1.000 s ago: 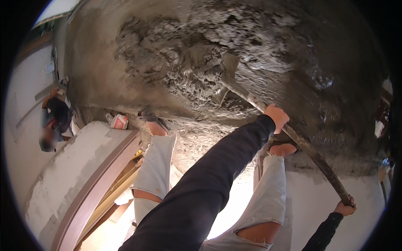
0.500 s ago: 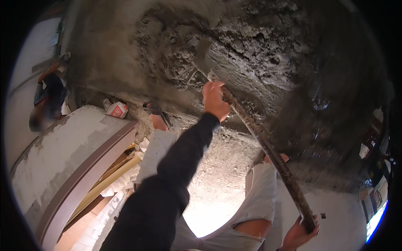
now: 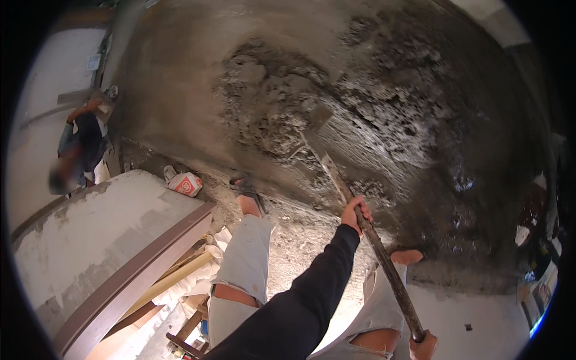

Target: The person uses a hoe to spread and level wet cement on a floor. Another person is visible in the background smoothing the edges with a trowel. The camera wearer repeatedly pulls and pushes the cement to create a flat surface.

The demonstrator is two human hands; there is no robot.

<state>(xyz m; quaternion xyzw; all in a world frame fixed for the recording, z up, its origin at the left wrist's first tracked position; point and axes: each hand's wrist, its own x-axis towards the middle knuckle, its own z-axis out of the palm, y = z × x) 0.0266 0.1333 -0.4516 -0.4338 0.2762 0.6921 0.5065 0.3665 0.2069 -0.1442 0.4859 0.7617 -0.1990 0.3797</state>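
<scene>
My left hand, in a dark sleeve, is wrapped round the middle of the wooden handle of a long hoe. My right hand grips the handle's butt end at the lower right edge. The handle slants away to the upper left. A mortar-coated blade at its far end rests in a rough heap of wet grey mortar. Furrows run through the mortar beside the blade. Exactly how the blade is shaped cannot be made out.
My feet stand at the wet mortar's near edge. A red-and-white bag lies left of them, beside a low plastered wall with a brown frame. Another person is bent over at far left. Wooden pieces lie lower left.
The hoe has come back toward me, its blade drawn nearer through the mortar. Both hands have moved lower in the view, the left also to the right. The view itself has shifted.
</scene>
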